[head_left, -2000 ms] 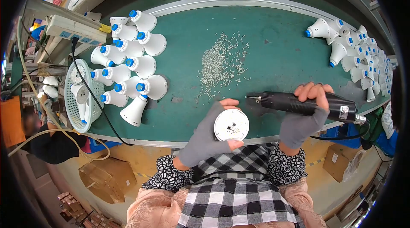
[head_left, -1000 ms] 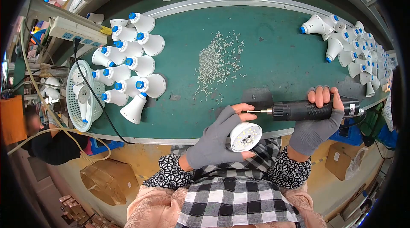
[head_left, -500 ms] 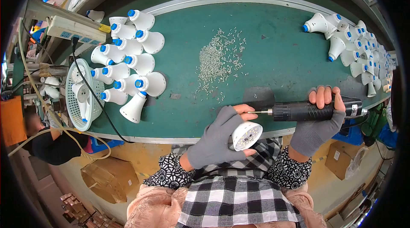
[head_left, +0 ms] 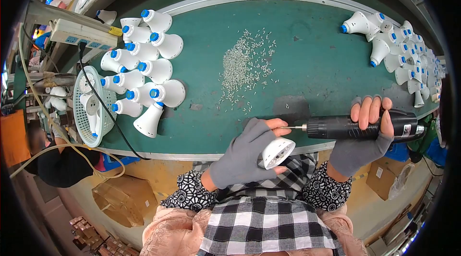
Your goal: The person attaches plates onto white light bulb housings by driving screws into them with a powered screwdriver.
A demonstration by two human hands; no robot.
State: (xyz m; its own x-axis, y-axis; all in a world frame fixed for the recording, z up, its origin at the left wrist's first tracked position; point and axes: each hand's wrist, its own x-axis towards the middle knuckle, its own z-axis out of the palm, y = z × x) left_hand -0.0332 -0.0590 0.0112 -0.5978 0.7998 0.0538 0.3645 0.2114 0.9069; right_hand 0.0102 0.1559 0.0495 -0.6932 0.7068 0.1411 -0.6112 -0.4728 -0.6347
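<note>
My left hand (head_left: 242, 155), in a grey fingerless glove, grips a white bulb housing (head_left: 277, 152) near the table's front edge, its round LED face tilted to the right. My right hand (head_left: 362, 136), also gloved, holds a black electric screwdriver (head_left: 360, 127) lying level. Its thin bit points left and meets the tips of my left thumb and finger just above the housing. A loose pile of small white screws (head_left: 245, 66) lies on the green mat (head_left: 307, 59) farther back.
Several white bulb housings with blue caps (head_left: 144, 71) lie grouped at the left, and several more (head_left: 398, 49) at the right. A pale green basket (head_left: 89, 107) holding parts hangs at the left edge, beside a power strip (head_left: 81, 34) and black cable. Another person (head_left: 53, 160) is below left.
The housing came off the mat toward my body and tilted from face-up to facing right. The screwdriver swung level and its bit closed in on my left fingertips.
</note>
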